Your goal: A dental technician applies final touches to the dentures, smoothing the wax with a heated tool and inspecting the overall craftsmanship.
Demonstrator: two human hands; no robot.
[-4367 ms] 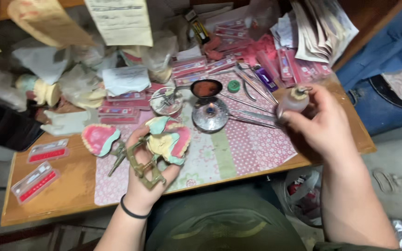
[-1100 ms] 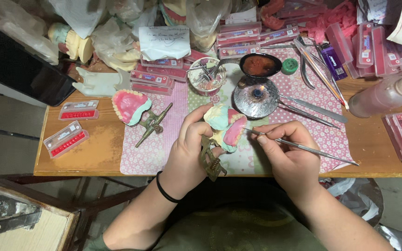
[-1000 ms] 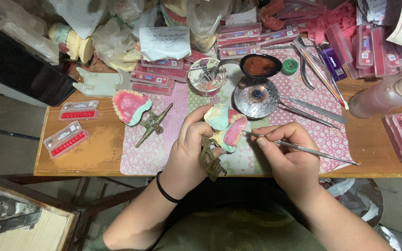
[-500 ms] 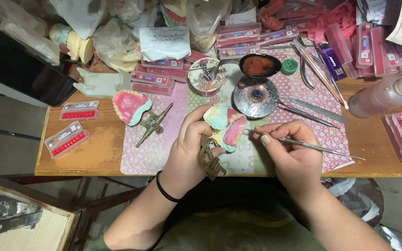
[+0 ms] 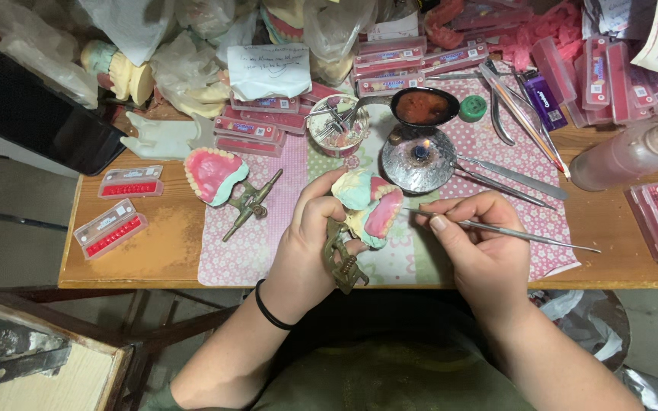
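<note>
Desk: cluttered wooden desk (image 5: pixel 154 255), pink dotted mat (image 5: pixel 268 236) in the middle, plastic bags and pink tooth-card boxes (image 5: pixel 257 129) heaped along the far edge.
Left hand: left hand (image 5: pixel 306 243) closed around a brass articulator (image 5: pixel 342 262), black band on the wrist; the dental cast (image 5: pixel 367 205) sits on top of the frame, held just above the mat's near edge.
Right hand: right hand (image 5: pixel 481 243) pinched shut on a thin metal instrument (image 5: pixel 512 232), pen-style grip, thumb and forefinger near the working end.
Cast: green-yellow stone with pink wax base; the two halves gape towards the right hand, brass frame trails down towards the person.
Instrument axis: long axis close to level across the view, tip pointing left at the pink wax, tail end out over the bare desk to the right.
Contact: tip looks to be touching the wax rim, but too small to tell for sure.
Progress: wax base is already on the cast and mounted; wax work appears to be in mid-step, finish not judgeable from this view.
Nearby: lit spirit burner in a metal dish (image 5: pixel 419 160) just beyond the cast, spoon of dark red wax (image 5: pixel 424 106) behind it, second mounted cast (image 5: pixel 215 175) lying on the mat to the left, pink bottle (image 5: pixel 626 156) far right.
</note>
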